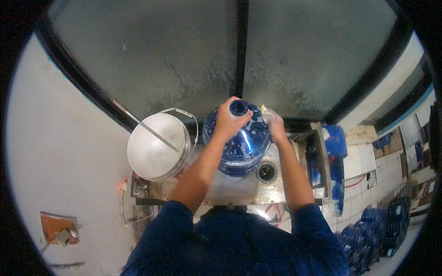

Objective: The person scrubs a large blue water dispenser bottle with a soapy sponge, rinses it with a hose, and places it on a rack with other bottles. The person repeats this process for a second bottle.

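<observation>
A large blue water jug (244,145), streaked with white suds, stands on a metal worktop (237,195) in front of me. My left hand (228,122) is wrapped round its neck, just below the open mouth. At the jug's upper right side, my right hand (275,125) is closed on a small yellow sponge (264,109), and foam coats its fingers. Whether the sponge touches the jug I cannot tell.
Left of the jug stands a white bucket (188,146) with whitish contents and a metal rod (147,126) leaning in it. A round opening (266,172) sits in the worktop. Wet glass panes (294,60) rise behind. Several blue jugs (368,234) lie at lower right.
</observation>
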`<state>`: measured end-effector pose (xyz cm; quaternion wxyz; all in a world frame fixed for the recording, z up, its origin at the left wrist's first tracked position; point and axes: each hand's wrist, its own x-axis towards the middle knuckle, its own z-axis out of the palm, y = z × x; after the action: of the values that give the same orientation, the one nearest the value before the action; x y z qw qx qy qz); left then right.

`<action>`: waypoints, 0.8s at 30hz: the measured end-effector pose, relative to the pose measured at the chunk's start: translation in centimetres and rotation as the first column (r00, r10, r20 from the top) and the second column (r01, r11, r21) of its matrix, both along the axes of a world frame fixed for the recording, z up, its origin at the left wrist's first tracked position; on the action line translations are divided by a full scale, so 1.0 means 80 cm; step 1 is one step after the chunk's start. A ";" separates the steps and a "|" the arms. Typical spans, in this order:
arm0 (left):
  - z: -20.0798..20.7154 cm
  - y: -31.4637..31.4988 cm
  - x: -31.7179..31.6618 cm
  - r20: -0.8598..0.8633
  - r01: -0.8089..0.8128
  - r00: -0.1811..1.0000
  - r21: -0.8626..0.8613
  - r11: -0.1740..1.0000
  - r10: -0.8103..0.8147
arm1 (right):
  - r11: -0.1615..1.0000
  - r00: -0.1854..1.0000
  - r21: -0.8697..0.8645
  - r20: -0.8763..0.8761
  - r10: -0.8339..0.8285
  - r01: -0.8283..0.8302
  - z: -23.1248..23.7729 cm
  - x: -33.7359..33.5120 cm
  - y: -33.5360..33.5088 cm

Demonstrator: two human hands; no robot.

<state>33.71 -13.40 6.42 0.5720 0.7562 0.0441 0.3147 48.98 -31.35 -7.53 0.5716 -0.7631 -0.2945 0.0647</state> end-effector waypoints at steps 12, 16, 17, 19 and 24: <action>-0.004 0.013 0.004 -0.015 0.313 0.950 0.009 0.950 -0.313 | 0.951 0.993 -0.298 0.108 -0.055 0.085 -0.011 0.009 -0.037; 0.006 0.014 -0.001 0.027 -0.059 0.998 0.052 0.997 0.058 | 0.975 0.999 -0.217 0.016 -0.049 0.051 0.055 -0.015 0.023; 0.018 -0.002 -0.004 0.058 -0.282 0.958 0.006 0.960 0.281 | 0.995 0.992 0.004 -0.069 -0.102 0.102 0.051 -0.048 0.020; 0.025 -0.026 -0.002 0.029 -0.544 0.836 -0.083 0.835 0.548 | 0.946 0.903 -0.033 0.311 -0.297 0.322 0.008 -0.118 -0.007; 0.026 -0.045 -0.022 -0.023 -0.182 0.982 0.092 0.979 0.185 | 0.979 0.967 0.038 0.154 -0.205 0.201 -0.018 -0.120 -0.053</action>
<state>31.94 -17.01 8.48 0.5052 0.7787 0.1088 0.3558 39.39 -35.57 -8.94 0.5586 -0.7857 -0.2596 -0.0575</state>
